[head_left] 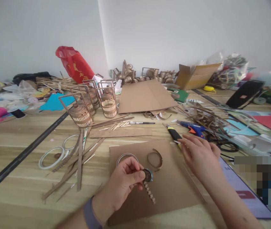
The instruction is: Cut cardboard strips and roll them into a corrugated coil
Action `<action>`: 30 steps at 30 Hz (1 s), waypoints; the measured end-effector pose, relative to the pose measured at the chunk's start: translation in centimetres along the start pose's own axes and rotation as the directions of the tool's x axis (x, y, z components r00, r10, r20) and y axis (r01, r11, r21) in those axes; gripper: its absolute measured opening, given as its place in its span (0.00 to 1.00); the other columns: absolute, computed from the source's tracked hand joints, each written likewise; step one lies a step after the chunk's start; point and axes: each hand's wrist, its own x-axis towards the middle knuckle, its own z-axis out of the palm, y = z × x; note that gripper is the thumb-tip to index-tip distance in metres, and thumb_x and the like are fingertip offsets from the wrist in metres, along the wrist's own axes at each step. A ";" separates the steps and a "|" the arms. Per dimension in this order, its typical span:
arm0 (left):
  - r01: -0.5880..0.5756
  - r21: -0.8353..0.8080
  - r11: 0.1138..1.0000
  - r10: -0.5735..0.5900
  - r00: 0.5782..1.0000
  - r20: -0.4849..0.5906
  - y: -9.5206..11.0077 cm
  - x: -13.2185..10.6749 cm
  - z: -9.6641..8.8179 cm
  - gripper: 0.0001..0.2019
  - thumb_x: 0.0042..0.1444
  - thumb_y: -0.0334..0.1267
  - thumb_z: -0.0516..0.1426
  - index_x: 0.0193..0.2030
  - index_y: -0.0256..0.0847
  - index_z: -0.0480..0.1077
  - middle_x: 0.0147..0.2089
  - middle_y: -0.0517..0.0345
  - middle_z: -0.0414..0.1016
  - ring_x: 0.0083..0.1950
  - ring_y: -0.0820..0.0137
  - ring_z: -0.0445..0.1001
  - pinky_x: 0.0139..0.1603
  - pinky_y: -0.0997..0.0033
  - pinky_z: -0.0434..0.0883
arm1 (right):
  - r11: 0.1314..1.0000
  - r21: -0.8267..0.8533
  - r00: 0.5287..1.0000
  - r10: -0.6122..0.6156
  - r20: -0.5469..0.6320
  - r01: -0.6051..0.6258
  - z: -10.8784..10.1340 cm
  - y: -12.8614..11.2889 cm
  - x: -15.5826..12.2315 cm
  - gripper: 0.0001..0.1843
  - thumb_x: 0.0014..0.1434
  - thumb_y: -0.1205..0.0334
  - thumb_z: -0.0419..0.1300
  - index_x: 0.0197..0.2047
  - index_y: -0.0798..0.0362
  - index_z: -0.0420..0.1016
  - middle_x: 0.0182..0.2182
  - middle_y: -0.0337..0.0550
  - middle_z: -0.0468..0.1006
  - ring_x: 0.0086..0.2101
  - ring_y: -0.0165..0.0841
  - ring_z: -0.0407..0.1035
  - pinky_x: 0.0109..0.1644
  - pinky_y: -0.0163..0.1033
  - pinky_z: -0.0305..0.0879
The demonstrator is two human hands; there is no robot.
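Between thumb and fingers, my left hand [128, 178] pinches a small dark round coil [147, 175] with a bluish edge, above a brown cardboard sheet [171, 194]. A short notched cardboard strip [150, 193] hangs just below the coil; whether they are joined is unclear. My right hand [201, 156] is over the sheet's right edge, fingers loosely stretched, with nothing visible in them. Beside its fingertips lies a black and yellow utility knife [173, 133], partly hidden by the hand. A curled cardboard strip [154, 159] and a tape ring [127, 156] rest on the sheet.
Lidded miniature baskets [81, 116] with tall handles stand at the back left. A blue glue gun [195, 128] lies beyond my right hand, near tangled cardboard strips [204, 114]. At right is a tablet-like screen [242, 190]. Tape rolls [51, 158] and long strips [79, 162] lie left.
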 end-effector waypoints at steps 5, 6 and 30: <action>-0.018 -0.031 0.999 0.017 1.000 -0.025 0.1 0.2 0.0 0.23 0.34 0.38 0.75 0.25 0.38 0.64 0.26 0.65 0.71 0.25 0.79 0.70 0.20 0.83 0.64 | 0.995 0.096 0.999 -0.031 0.032 0.027 -0.9 0.1 -0.3 0.13 0.60 0.63 0.49 0.35 0.50 0.76 0.31 0.46 0.80 0.33 0.42 0.72 0.39 0.46 0.59; -0.021 -0.036 0.999 0.020 0.999 -0.027 0.1 0.2 -0.1 0.23 0.35 0.38 0.75 0.25 0.38 0.64 0.27 0.65 0.72 0.24 0.80 0.69 0.21 0.83 0.63 | 0.994 0.113 0.999 -0.017 0.036 0.013 -1.1 0.1 -0.2 0.13 0.59 0.64 0.49 0.33 0.50 0.75 0.29 0.45 0.79 0.32 0.41 0.72 0.38 0.45 0.59; -0.045 -0.050 0.998 0.037 0.988 -0.153 0.3 0.2 -0.1 0.22 0.34 0.37 0.75 0.27 0.37 0.66 0.27 0.66 0.70 0.24 0.81 0.65 0.25 0.83 0.66 | 0.636 0.622 0.854 -0.510 -0.107 0.457 -4.2 -7.8 -1.8 0.10 0.63 0.54 0.61 0.41 0.52 0.71 0.30 0.44 0.78 0.29 0.33 0.70 0.32 0.39 0.66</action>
